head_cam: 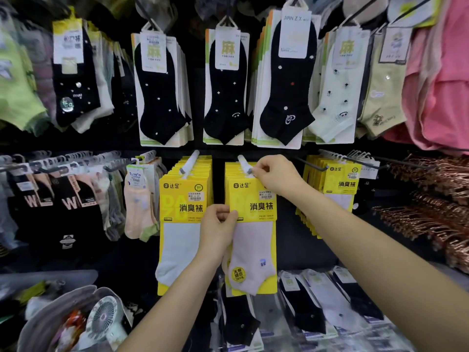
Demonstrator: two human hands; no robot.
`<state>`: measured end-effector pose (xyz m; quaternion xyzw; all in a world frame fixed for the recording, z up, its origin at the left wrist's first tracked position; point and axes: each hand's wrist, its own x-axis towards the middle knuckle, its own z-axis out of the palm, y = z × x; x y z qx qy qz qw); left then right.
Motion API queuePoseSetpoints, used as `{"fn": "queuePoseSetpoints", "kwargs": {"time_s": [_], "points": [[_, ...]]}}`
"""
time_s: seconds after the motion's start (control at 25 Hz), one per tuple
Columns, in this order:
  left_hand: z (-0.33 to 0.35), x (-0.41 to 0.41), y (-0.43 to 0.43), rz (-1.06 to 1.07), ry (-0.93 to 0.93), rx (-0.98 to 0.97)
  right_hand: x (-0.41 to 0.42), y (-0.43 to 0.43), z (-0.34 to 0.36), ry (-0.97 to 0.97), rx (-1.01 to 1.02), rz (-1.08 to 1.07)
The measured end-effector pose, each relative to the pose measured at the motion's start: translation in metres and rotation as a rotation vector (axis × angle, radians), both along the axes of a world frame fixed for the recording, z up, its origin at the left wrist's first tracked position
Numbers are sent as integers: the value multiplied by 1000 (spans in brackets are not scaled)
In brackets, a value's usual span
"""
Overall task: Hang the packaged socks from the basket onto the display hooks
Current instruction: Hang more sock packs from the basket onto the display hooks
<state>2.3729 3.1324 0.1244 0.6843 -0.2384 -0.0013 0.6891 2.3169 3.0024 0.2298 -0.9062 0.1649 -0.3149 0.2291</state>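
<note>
Single view: head-worn, wide-angle. It faces forward and slightly down, roughly square-on to the display wall [220,148]. Close range: both forearms enter from the bottom edge, and the left hand [219,222] and right hand [275,177] meet on the yellow sock pack [251,212] near frame centre. The row of black socks [157,85] fills the top third; the hooks [189,162] sit mid-frame. The bottom-left corner catches the basket [63,301] and a small fan [104,316]. The edges bow and soften from the lens.
</note>
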Motion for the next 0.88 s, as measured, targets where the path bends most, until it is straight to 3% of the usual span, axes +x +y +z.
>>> {"fn": "queuePoseSetpoints", "kwargs": {"time_s": [0.16,0.32,0.56,0.88], "points": [[-5,-2,-4,75,-29,65,-3,-8,-21,-106,-28,-49],[-3,-2,-12,115,-138,166,-10,-12,-52,-149,223,-87],[4,4,-29,-60,-194,-8,2,-3,-84,-85,399,69],[9,39,-50,-84,-159,-2,37,-21,-83,-98,512,108]]}}
